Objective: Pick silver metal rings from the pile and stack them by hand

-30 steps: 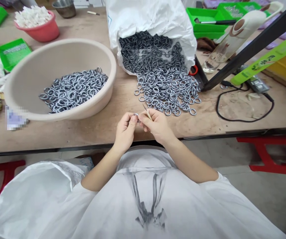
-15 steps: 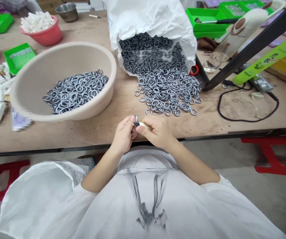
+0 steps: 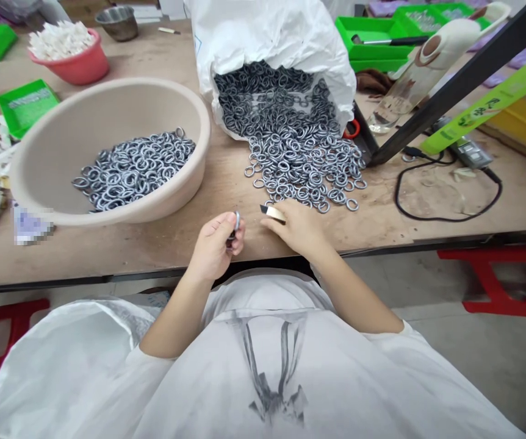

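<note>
The left grip (image 3: 215, 245) is closed tight on a grey ring (image 3: 238, 220) that sticks up at its tip; whatever else it covers cannot be made out. Just to its right, apart from it, the right grip (image 3: 303, 227) is clamped on a small tool (image 3: 274, 213) with a pale handle, its dark tip pointing left. Both are at the near part of the desk (image 3: 126, 251). Just beyond the right grip lies a heap of loose rings (image 3: 306, 164), spilling from the mouth of a white sack (image 3: 272, 30) farther ahead. Left of the left grip and farther off stands a beige basin (image 3: 84, 116), with more rings (image 3: 137, 171) piled inside. Well to the right of the right grip a black cable (image 3: 397, 190) lies looped on the desk, with a slanting black bar (image 3: 464, 80) and a clear bottle (image 3: 395, 105) beyond. Far ahead of the left grip, to its left, is a pink bowl (image 3: 82, 68) heaped with white pieces (image 3: 59, 42)
</note>
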`<state>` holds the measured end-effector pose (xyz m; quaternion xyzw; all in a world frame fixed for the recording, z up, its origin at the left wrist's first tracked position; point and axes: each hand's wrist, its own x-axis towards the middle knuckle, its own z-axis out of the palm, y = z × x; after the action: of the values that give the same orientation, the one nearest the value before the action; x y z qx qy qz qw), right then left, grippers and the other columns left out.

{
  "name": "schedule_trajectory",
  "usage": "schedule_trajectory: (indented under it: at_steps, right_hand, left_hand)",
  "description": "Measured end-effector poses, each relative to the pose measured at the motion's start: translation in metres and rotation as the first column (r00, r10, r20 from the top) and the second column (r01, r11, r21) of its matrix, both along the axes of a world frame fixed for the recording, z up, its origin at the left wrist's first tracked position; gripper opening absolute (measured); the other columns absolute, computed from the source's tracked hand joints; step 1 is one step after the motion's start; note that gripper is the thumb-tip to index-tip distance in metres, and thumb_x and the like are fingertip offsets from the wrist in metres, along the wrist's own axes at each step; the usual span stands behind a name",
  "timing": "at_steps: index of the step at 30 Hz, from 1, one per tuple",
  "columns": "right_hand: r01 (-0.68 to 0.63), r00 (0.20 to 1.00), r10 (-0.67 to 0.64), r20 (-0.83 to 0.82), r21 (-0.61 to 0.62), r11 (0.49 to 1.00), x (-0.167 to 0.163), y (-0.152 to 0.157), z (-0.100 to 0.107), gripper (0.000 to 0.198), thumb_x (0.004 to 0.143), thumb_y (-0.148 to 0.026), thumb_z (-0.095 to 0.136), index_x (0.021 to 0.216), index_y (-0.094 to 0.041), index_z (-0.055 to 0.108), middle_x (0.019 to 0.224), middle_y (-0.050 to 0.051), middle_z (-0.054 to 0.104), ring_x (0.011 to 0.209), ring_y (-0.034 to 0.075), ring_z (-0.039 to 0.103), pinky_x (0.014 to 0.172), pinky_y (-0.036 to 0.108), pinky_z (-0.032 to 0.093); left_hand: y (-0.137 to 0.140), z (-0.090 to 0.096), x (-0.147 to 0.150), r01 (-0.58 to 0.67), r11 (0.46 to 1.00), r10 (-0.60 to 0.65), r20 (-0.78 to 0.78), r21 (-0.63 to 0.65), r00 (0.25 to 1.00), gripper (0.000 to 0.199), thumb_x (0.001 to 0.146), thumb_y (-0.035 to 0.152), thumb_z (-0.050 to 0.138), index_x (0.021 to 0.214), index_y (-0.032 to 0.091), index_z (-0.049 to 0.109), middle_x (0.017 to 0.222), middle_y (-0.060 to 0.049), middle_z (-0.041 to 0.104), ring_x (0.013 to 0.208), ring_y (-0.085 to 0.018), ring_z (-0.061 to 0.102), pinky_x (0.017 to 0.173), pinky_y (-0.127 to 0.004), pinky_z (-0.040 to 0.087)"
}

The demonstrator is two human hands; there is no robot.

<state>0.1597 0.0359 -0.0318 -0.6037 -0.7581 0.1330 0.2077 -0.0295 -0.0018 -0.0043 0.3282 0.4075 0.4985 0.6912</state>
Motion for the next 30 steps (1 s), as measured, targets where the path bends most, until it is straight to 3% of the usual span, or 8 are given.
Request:
schedule_trajectory:
  at_steps: [5, 12, 15, 17, 19, 23, 25, 30]
  right_hand:
    - [-0.011, 0.991, 0.018, 0.136, -0.053, 0.999, -0.003, -0.007, -0.003, 0.029, 0.091, -0.045, 0.063, 0.105, -0.021, 0.071, 0.100, 0.011, 0.070, 0.082, 0.025, 0.063, 0.063, 0.032, 0.033]
    - [-0.004, 1.000, 0.005, 0.008, -0.044, 0.999, 0.007, -0.009, -0.006, 0.024, 0.092, -0.019, 0.053, 0.112, -0.019, 0.065, 0.109, 0.012, 0.070, 0.099, 0.027, 0.062, 0.078, 0.035, 0.041]
    - [-0.047, 0.980, 0.030, -0.196, -0.082, 0.996, 0.009, -0.007, -0.008, 0.026, 0.089, -0.016, 0.052, 0.112, -0.019, 0.064, 0.109, 0.010, 0.071, 0.098, 0.025, 0.063, 0.082, 0.036, 0.043]
    - [-0.113, 0.879, 0.041, -0.474, -0.126, 0.986, 0.007, -0.007, -0.007, 0.023, 0.088, -0.023, 0.056, 0.111, -0.020, 0.062, 0.105, 0.007, 0.070, 0.093, 0.021, 0.063, 0.082, 0.034, 0.047]
    - [-0.203, 0.683, 0.031, -0.729, -0.149, 0.968, 0.002, -0.009, -0.003, 0.028, 0.088, -0.034, 0.061, 0.112, -0.021, 0.059, 0.100, 0.004, 0.068, 0.086, 0.017, 0.062, 0.077, 0.032, 0.049]
    - [-0.265, 0.414, -0.005, -0.910, -0.126, 0.956, -0.015, -0.020, 0.005, 0.037, 0.084, -0.052, 0.067, 0.109, -0.025, 0.060, 0.083, -0.001, 0.061, 0.068, 0.014, 0.058, 0.066, 0.030, 0.051]
    - [-0.232, 0.421, 0.001, -0.907, -0.107, 0.967, -0.021, -0.025, 0.007, 0.037, 0.084, -0.054, 0.068, 0.107, -0.026, 0.062, 0.080, -0.002, 0.060, 0.066, 0.014, 0.057, 0.066, 0.031, 0.051]
    - [-0.255, 0.609, 0.187, -0.771, 0.033, 0.966, -0.019, -0.027, 0.012, 0.035, 0.087, -0.044, 0.066, 0.116, -0.024, 0.068, 0.096, 0.004, 0.064, 0.092, 0.019, 0.060, 0.087, 0.036, 0.050]
  left_hand:
    - [0.011, -0.003, -0.011, -0.082, 0.996, 0.081, -0.021, -0.047, 0.996, 0.031, 0.068, 0.030, 0.078, 0.092, 0.012, 0.069, 0.073, -0.002, 0.065, 0.052, -0.007, 0.054, 0.040, -0.016, 0.039]
    - [0.015, -0.004, -0.012, -0.064, 0.985, 0.077, 0.081, -0.158, 0.994, 0.023, 0.069, 0.031, 0.070, 0.082, 0.015, 0.061, 0.071, -0.001, 0.062, 0.057, -0.010, 0.060, 0.040, -0.016, 0.041]
    - [0.013, -0.006, -0.007, -0.051, 0.987, 0.064, 0.081, -0.152, 0.995, 0.028, 0.069, 0.035, 0.075, 0.074, 0.016, 0.054, 0.066, 0.004, 0.053, 0.052, -0.007, 0.053, 0.038, -0.015, 0.037]
    - [0.010, -0.007, 0.000, -0.037, 0.992, 0.043, 0.051, -0.121, 0.998, 0.032, 0.068, 0.035, 0.079, 0.074, 0.017, 0.053, 0.064, 0.005, 0.049, 0.049, -0.006, 0.047, 0.038, -0.015, 0.035]
    - [0.005, -0.009, 0.010, 0.018, 0.993, -0.014, 0.036, -0.117, 0.999, 0.034, 0.069, 0.037, 0.080, 0.077, 0.017, 0.054, 0.064, 0.005, 0.048, 0.049, -0.005, 0.044, 0.038, -0.015, 0.036]
    - [-0.004, -0.010, 0.026, 0.147, 0.984, -0.141, 0.066, -0.099, 0.988, 0.043, 0.074, 0.053, 0.076, 0.086, 0.016, 0.058, 0.068, 0.003, 0.049, 0.050, -0.006, 0.043, 0.039, -0.016, 0.037]
    - [-0.004, -0.011, 0.029, 0.138, 0.989, -0.134, 0.060, -0.058, 0.989, 0.045, 0.074, 0.057, 0.075, 0.083, 0.017, 0.056, 0.067, 0.004, 0.048, 0.050, -0.006, 0.042, 0.039, -0.016, 0.037]
    - [-0.003, -0.016, 0.028, 0.083, 0.997, -0.083, 0.030, 0.001, 0.996, 0.045, 0.074, 0.057, 0.076, 0.083, 0.019, 0.055, 0.064, 0.005, 0.044, 0.050, -0.006, 0.040, 0.040, -0.016, 0.036]
